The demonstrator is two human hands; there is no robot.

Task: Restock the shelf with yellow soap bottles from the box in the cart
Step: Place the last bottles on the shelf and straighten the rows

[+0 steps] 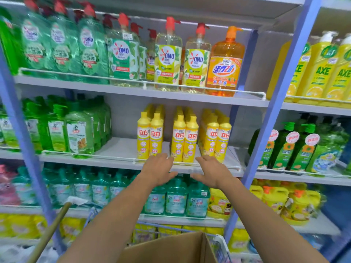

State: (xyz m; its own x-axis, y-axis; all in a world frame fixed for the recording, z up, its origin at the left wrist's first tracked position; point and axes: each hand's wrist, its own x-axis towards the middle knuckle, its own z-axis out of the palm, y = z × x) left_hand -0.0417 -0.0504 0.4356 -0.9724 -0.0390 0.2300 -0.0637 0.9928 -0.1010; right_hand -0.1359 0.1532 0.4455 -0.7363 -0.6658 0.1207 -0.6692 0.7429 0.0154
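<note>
Yellow soap bottles (185, 138) stand upright in three double rows on the middle shelf (121, 149), behind its white wire rail. My left hand (158, 168) and my right hand (211, 170) are both stretched toward the shelf's front edge, just below the middle rows. Each hand has its fingers apart and holds nothing. The cardboard box (171, 247) shows at the bottom of the view with a flap up, and its inside is hidden. A piece of the cart's wire frame (221, 243) is visible beside the box.
Bare shelf surface lies left of the yellow bottles, up to the green bottles (76, 130). Pump bottles (168, 54) fill the shelf above, teal bottles (176, 198) the one below. Blue uprights (266, 130) frame the bay. A wooden handle (51, 232) leans at lower left.
</note>
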